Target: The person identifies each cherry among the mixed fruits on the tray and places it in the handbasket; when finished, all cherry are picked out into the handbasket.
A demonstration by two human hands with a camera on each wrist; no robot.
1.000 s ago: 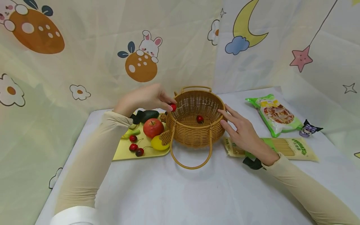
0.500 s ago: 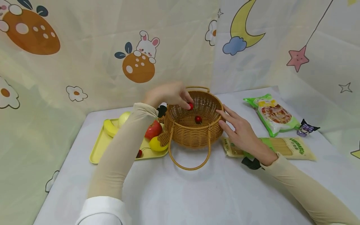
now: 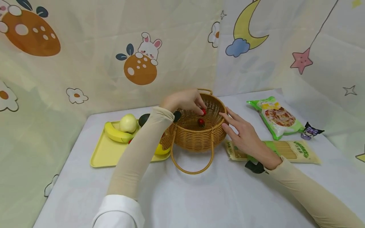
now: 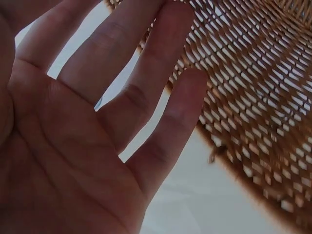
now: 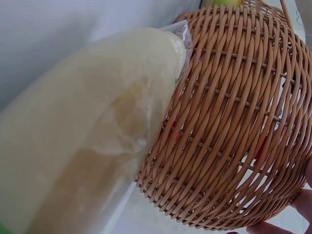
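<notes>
My left hand (image 3: 189, 100) reaches over the rim of a brown wicker basket (image 3: 196, 141) and pinches a red cherry (image 3: 203, 112) inside it. Below that, another cherry (image 3: 201, 122) lies on the basket floor. From the left wrist, the palm and fingers (image 4: 141, 97) show beside the woven basket wall (image 4: 258, 97); the pinched cherry is out of that view. On the basket's right side my right hand (image 3: 242, 131) rests with fairly straight fingers against the rim and outer wall. Close up, the right wrist view has its fingertips (image 5: 304, 204) touching the weave (image 5: 224, 112).
Left of the basket, a yellow tray (image 3: 104, 155) bears a banana (image 3: 117, 133), a pale green round fruit (image 3: 128, 123) and a lemon (image 3: 162, 149), partly behind my left arm. On the right lie a pasta pack (image 3: 293, 151), a green-white food bag (image 3: 280, 117) and a small figurine (image 3: 310, 130).
My left hand has carried the cherry rightward from the basket's left rim, over the opening, then down inside. The right hand keeps its place on the basket.
</notes>
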